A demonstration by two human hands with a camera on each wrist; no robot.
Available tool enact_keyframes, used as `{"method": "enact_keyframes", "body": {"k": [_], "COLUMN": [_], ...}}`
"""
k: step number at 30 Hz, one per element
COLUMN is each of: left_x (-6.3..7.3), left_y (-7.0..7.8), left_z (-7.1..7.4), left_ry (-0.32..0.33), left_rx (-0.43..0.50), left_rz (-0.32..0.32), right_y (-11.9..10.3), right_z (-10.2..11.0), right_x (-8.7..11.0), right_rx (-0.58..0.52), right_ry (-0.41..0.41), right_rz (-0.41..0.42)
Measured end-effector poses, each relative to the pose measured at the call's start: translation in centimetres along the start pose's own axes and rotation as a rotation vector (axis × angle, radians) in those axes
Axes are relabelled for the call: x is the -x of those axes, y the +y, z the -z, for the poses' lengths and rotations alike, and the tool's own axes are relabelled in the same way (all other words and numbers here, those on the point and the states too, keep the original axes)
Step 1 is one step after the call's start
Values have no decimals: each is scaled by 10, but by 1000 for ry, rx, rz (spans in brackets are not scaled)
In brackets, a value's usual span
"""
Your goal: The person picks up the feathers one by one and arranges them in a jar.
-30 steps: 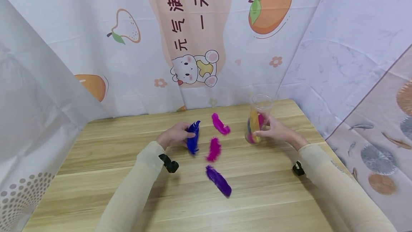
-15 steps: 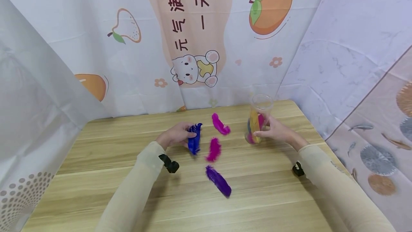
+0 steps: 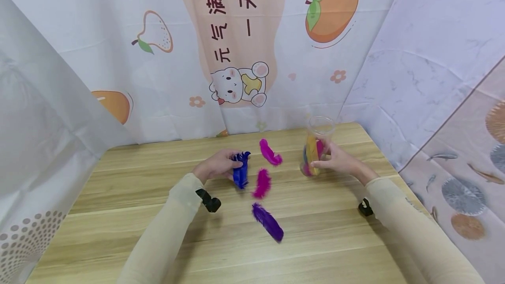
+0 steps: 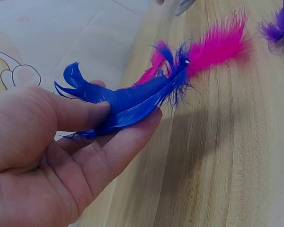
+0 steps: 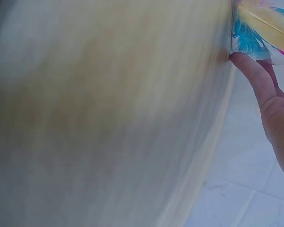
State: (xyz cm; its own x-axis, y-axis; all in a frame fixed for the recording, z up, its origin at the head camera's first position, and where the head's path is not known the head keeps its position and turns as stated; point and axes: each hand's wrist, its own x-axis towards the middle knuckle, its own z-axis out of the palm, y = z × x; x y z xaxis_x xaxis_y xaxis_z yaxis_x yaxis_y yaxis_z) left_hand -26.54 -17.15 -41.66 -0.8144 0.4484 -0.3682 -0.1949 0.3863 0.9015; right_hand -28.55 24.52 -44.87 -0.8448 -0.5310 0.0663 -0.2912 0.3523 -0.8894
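Observation:
Between thumb and fingers, my left hand (image 3: 219, 164) pinches a blue feather (image 3: 241, 171) just above the table. In the left wrist view that blue feather (image 4: 137, 101) shows a curled end near the thumb and a fluffy end pointing away. My right hand (image 3: 335, 157) grips the side of a clear, open-topped cup (image 3: 321, 125) standing at the back right. Inside it are yellow (image 3: 311, 154), pink and blue feathers; the right wrist view shows the yellow feather (image 5: 267, 26) beside a turquoise feather (image 5: 250, 40).
On the wooden table (image 3: 323, 240), a bright pink feather (image 3: 270, 152), a magenta feather (image 3: 262, 183) and a purple feather (image 3: 268, 222) lie in a rough column between my hands. A printed curtain (image 3: 173, 78) hangs behind the table's back edge.
My left hand has shifted slightly to the right, and the blue feather has turned a little in its fingers. My right hand and the cup have stayed in place.

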Motion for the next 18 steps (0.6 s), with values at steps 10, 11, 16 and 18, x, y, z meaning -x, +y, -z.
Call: {"method": "enact_keyframes", "body": {"k": [10,11,16,18], "left_x": [0,1,2,2], "left_y": [6,7,9,10], "left_z": [-5,-6,-7,-7], "left_ry": [-14,-15,1,6], "left_rx": [8,12,-20,-36], "left_rz": [-17,-18,-25,-24], "right_y": [-1,-1,0,0], "right_z": [0,0,0,0], "right_x": [0,0,0,0], "right_rx": [-13,-12,2,5], "right_ry": [-7,-7,-3,-2], "right_rz": [3,1,1,2]}}
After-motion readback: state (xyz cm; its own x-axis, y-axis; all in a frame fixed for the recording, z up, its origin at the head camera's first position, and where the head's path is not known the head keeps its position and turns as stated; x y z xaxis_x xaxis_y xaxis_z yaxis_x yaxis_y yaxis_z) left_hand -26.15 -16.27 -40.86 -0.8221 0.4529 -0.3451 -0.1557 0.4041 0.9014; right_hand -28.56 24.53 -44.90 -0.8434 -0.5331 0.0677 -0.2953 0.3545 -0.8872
